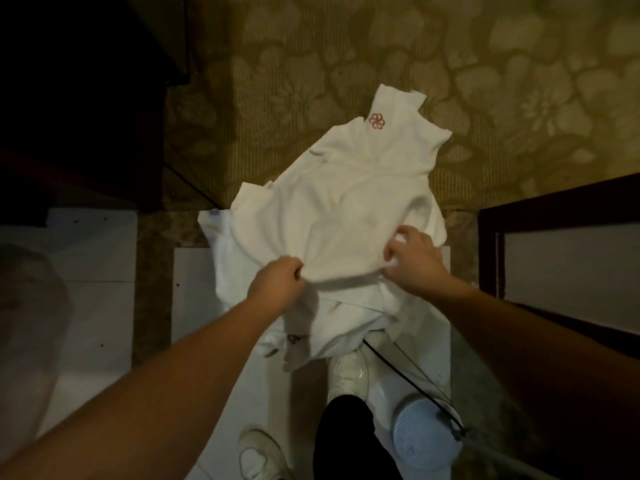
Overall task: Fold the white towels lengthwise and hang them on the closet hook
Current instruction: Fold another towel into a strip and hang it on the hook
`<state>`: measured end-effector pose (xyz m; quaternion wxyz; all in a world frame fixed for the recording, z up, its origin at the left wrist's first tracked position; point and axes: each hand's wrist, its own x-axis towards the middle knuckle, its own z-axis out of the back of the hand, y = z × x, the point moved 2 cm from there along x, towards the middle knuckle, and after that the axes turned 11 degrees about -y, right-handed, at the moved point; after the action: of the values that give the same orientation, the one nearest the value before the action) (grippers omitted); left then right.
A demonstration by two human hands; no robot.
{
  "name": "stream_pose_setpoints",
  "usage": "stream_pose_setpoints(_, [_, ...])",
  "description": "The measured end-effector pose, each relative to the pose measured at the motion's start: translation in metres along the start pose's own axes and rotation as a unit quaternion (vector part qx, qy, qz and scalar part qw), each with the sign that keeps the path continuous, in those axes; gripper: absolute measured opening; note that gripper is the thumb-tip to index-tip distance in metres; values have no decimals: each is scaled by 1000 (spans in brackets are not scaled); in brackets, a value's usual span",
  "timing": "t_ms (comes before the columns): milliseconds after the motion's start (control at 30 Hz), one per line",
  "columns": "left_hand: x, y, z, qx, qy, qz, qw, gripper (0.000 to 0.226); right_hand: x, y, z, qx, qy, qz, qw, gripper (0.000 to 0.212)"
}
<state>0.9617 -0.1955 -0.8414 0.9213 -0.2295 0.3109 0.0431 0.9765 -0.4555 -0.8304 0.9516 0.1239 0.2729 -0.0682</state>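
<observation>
1. A heap of white towels (346,209) lies on the floor in the middle of the view, spreading from the white tiles (104,306) in the near part onto the patterned carpet (346,46) in the far part.
2. The top towel is rumpled and stretches away from the person; a small red flower emblem (376,120) shows near its far, narrow end.
3. The left hand (277,282) has its fingers curled around the near edge of the top towel, bunching the fabric in a fist.
4. The right hand (412,254) pinches the same near edge further to the right, with thumb and fingers closed on the cloth.
5. The two hands are near each other, and the cloth between them is lifted into a soft ridge.
6. More white fabric lies crumpled beneath the hands, reaching down towards the person's white shoe (346,372); a second white shoe (259,455) shows at the near edge.
7. A thin black cord (408,379) runs across the tiles, from under the fabric towards a pale blue ribbed object (426,434) on the near right.
8. A dark wooden frame (554,202) stands on the right and dark furniture (86,98) fills the far left.
9. No closet hook can be made out.
</observation>
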Motion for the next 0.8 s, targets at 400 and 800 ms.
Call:
stream_pose_setpoints(400, [-131,0,47,-20,49,-60,997,33,-33,40,21,485,26,-321,813,94])
stream_pose_setpoints(800, [-232,-21,88,-169,108,35,979,11,-180,95,26,618,12,-242,748,58])
